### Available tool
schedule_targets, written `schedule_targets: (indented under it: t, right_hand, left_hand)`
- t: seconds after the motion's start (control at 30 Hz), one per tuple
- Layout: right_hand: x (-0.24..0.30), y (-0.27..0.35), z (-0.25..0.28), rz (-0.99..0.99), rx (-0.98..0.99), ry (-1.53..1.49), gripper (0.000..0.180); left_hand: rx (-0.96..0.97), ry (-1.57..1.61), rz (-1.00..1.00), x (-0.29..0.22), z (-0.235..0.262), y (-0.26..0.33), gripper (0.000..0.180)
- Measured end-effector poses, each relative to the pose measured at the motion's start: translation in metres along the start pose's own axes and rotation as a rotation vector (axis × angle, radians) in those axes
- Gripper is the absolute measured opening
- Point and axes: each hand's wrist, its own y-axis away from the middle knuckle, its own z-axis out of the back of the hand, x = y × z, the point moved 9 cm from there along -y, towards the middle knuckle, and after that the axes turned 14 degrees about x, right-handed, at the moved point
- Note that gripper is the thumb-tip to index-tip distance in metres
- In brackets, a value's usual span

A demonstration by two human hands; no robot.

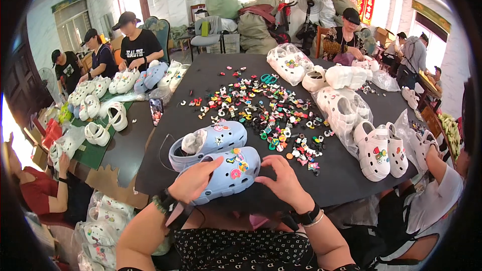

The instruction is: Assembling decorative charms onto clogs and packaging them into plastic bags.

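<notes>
My left hand grips the side of a light blue clog with its thumb on top, near the front edge of the black table. Colourful charms, among them a pink doughnut shape, are fixed on the clog's upper. Just right of the toe is my right hand, its thumb and fingers apart, with nothing seen in it. Behind the held clog sits a matching blue clog, also charmed, with clear wrapping inside it. Loose charms spread in a wide heap beyond both clogs.
White clogs with charms line the table's right side, some in clear bags. A phone lies by the left edge. Several people work around the tables; more white clogs are stacked low at the left. Scissors with teal handles lie among the charms.
</notes>
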Motion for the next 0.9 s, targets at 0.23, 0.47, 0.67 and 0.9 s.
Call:
schedule_targets:
  t: [0.23, 0.47, 0.67, 0.9]
  right_hand:
    - [0.015, -0.037, -0.013, 0.02, 0.001, 0.001, 0.053]
    - [0.008, -0.06, -0.018, -0.043, -0.016, 0.159, 0.056]
    - [0.015, -0.063, -0.016, -0.091, 0.038, 0.116, 0.046]
    - [0.02, -0.049, 0.004, 0.065, -0.219, 0.069, 0.011]
  left_hand:
    - [0.341, -1.009, -0.406, -0.023, -0.011, -0.02, 0.041]
    - [0.181, -0.258, -0.159, -0.004, -0.014, -0.019, 0.04]
    - [0.172, -0.011, -0.203, -0.004, -0.027, -0.007, 0.038]
    - [0.07, 0.06, -0.169, 0.01, -0.024, -0.005, 0.045]
